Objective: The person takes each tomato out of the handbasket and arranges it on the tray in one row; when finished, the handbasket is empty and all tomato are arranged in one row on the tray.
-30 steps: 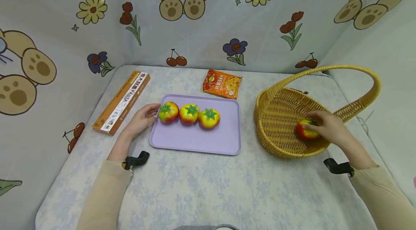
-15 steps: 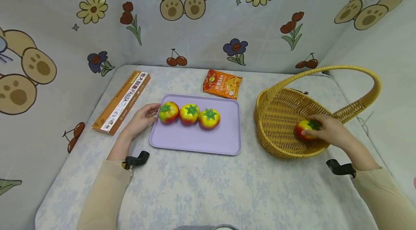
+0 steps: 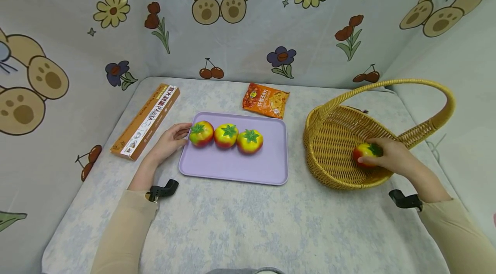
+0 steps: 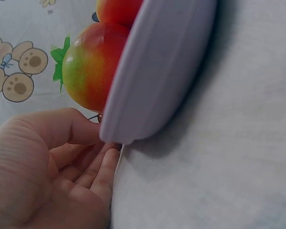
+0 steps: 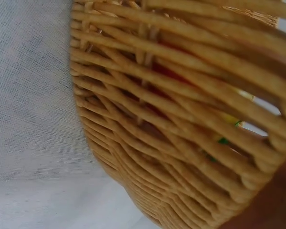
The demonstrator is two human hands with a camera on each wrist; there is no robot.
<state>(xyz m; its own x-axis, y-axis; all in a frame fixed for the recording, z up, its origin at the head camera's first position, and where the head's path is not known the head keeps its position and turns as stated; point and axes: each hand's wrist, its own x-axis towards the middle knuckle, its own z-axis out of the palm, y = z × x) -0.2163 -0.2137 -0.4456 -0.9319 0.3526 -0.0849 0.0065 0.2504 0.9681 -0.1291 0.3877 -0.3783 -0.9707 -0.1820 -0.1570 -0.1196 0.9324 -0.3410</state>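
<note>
My right hand point(image 3: 397, 155) reaches over the near rim into the wicker basket point(image 3: 329, 160) and grips a red-and-yellow toy tomato point(image 3: 362, 154) with a green leafy top. In the right wrist view the basket's woven wall point(image 5: 148, 105) hides most of that hand, and red shows through its gaps. My left hand point(image 3: 169, 141) rests at the left edge of the lilac tray point(image 3: 232, 168), its fingertips right at the rim. Three similar tomatoes point(image 3: 224, 136) sit in a row on the tray. The left wrist view shows the loosely bent fingers point(image 4: 76, 126) beside the tray's edge.
An orange-brown pasta box point(image 3: 145, 123) lies slanted left of the tray. Behind the tray is an orange snack packet point(image 3: 265, 100). The basket's tall handle point(image 3: 407, 81) arches over its opening. A patterned cloth point(image 3: 248, 41) hangs behind the table.
The right hand's thumb and fingers have settled round the tomato in the basket, the hand shifting slightly right and down. The left hand and the tray have stayed in place.
</note>
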